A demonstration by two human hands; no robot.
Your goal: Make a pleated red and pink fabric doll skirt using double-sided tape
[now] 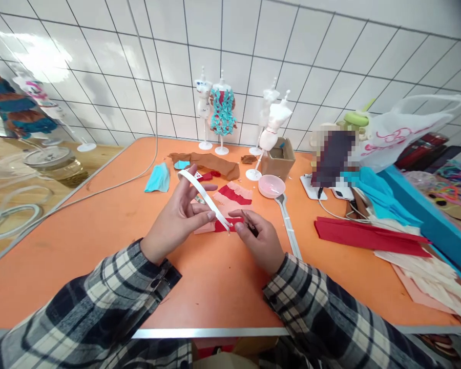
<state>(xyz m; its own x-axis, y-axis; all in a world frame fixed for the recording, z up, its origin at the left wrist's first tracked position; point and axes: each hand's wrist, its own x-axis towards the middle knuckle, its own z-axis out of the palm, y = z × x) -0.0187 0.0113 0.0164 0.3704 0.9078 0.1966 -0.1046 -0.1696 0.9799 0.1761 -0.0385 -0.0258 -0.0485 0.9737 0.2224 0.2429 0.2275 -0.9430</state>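
My left hand (184, 212) is raised over the table, thumb and fingers closed on a narrow white strip (203, 195). The strip bends over the fingertips and slants down towards my right hand (263, 241). My right hand is closed around a small dark tool (250, 225), mostly hidden by the fingers; its kind is unclear. The strip's lower end is close to the right fingertips, and I cannot tell whether they touch. Below and beyond the hands lie pink and red pieces of pleated cloth (235, 193). A pink bowl (272, 186) stands beyond my right hand.
Small white dress forms (278, 115) stand along the tiled wall, one in a turquoise ruffled dress (223, 113). Brown cloth (211, 165), a cardboard box (279, 163), a grey long-handled tool (289, 225), folded red cloth (369, 237) and a white cable (138, 177) lie around the orange table (111, 220).
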